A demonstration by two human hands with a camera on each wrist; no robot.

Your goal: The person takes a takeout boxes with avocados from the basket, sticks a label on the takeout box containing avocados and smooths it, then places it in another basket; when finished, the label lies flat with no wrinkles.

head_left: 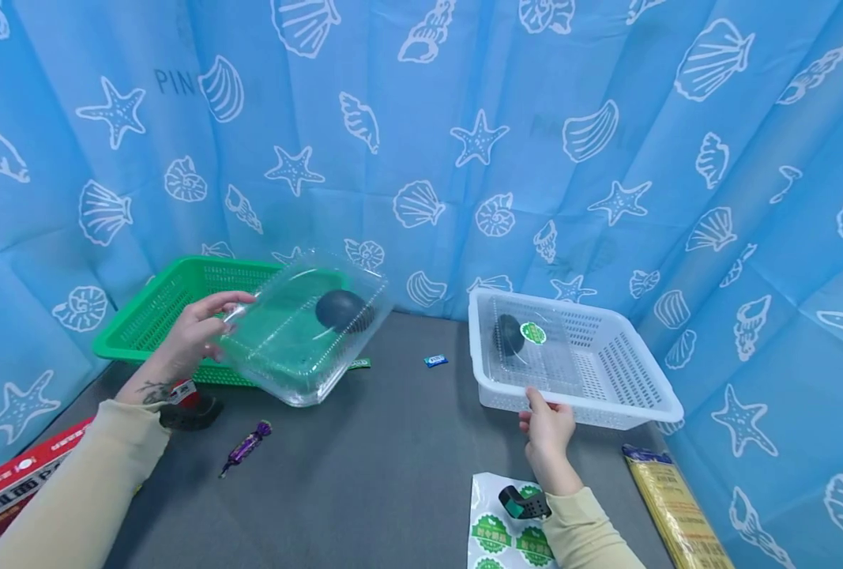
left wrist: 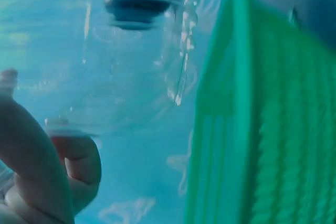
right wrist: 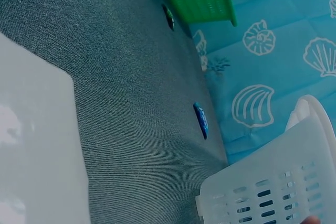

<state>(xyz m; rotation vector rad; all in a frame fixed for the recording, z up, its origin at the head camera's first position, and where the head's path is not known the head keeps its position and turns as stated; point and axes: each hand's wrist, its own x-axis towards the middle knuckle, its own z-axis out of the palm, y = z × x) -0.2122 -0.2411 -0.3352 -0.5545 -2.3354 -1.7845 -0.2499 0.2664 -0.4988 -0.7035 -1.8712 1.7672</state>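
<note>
- The left hand (head_left: 190, 336), left of centre in the frame, pinches the near-left edge of a clear container (head_left: 296, 336) between thumb and fingers; a dark round item (head_left: 341, 310) shows through it.
- That container is off the table, tilted, and overlaps the right part of the green basket (head_left: 144, 320) in the head view; whether it is directly above the basket, I cannot tell.
- The right hand (head_left: 551, 433), right of centre, grips the front rim of the white basket (head_left: 606, 411), thumb on top and fingers curled outside.
- In the left part of that basket lies a second container (head_left: 552, 371) with a dark item and a round green sticker (head_left: 532, 333).
- The step in hand looks like handling a pack at the green basket; I see no sticker on it.
- As I judge it, the next move calls for keeping the pack level and clear of the green rim, so the item does not roll.
- The grey table (head_left: 378, 474) bears a sticker sheet (head_left: 492, 521) at lower right, a yellow packet (head_left: 680, 506) beyond it, a red box (head_left: 26, 470) at lower left, a purple sweet (head_left: 246, 448), and small blue (head_left: 435, 360) and green (head_left: 359, 363) packets near centre.
- A blue curtain (head_left: 393, 166) with white shells and starfish fills the upper frame.
</note>
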